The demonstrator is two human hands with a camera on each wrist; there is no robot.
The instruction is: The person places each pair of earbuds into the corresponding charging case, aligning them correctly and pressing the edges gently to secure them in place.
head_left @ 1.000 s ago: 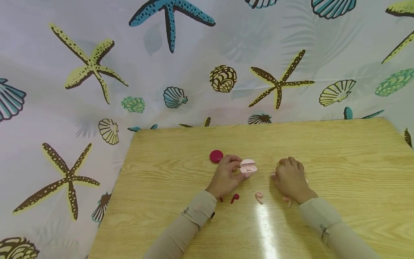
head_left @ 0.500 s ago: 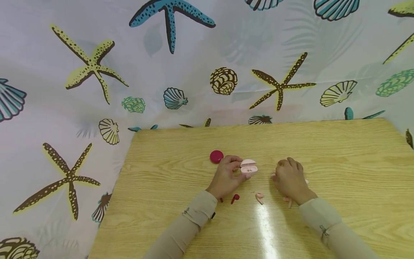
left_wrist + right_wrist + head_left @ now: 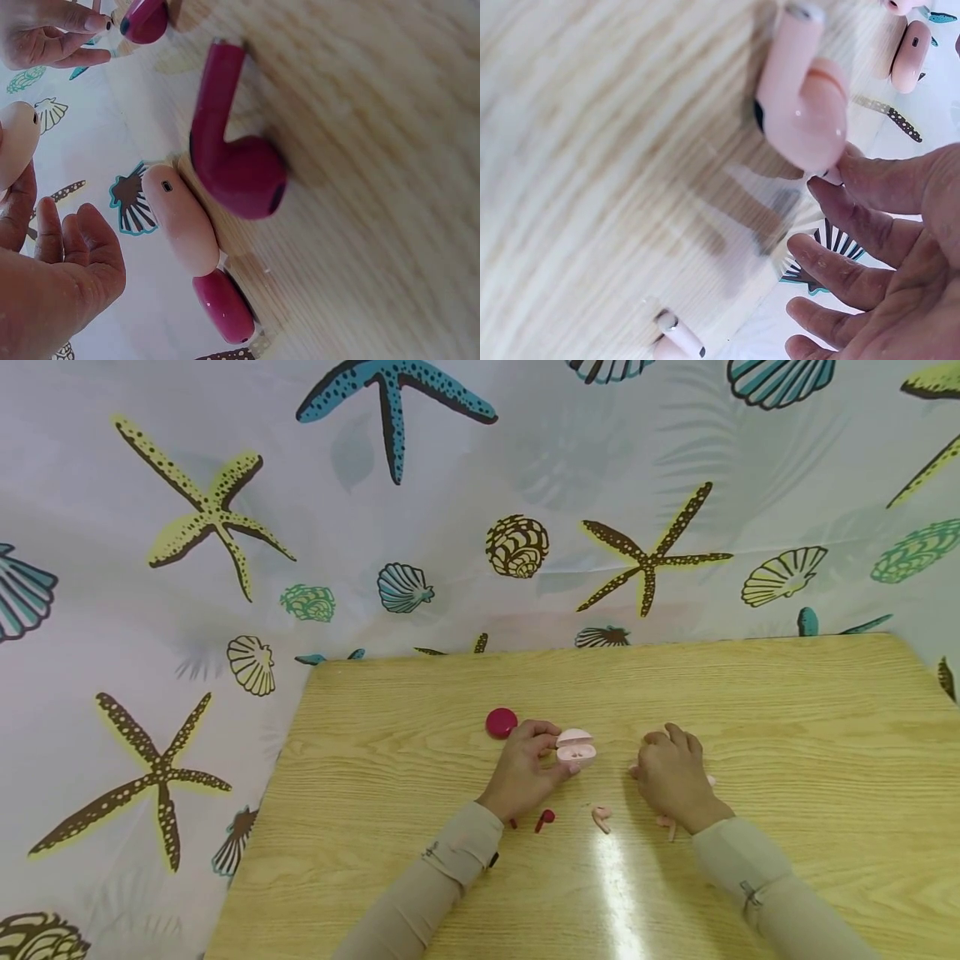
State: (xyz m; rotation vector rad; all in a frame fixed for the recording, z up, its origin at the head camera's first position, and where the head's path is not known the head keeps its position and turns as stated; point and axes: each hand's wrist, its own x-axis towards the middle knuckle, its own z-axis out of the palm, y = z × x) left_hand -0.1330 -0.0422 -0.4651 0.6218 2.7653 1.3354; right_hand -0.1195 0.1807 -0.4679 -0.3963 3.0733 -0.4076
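Note:
My left hand [image 3: 525, 768] grips a pale pink earbud case [image 3: 576, 755] by its side, thumb in front, with the lid raised toward the back. My right hand [image 3: 670, 777] stands to its right. Its thumb and forefinger pinch a small pale pink earbud [image 3: 832, 176], mostly hidden behind a nearer pink earbud [image 3: 806, 112] in the right wrist view; the other fingers are spread loosely. Close to the right wrist lies a pink earbud [image 3: 670, 827]. Another pale earbud [image 3: 711, 781] peeks out beyond that hand. A peach earbud [image 3: 602, 818] rests between the forearms.
Behind the left hand sits a round crimson case [image 3: 502, 723]. A peach case [image 3: 180, 221] stands beside it in the left wrist view. Near the left wrist lies a crimson earbud [image 3: 545, 820], with another crimson earbud [image 3: 513, 823] partly covered. The wooden table [image 3: 390, 710] ends at a patterned curtain.

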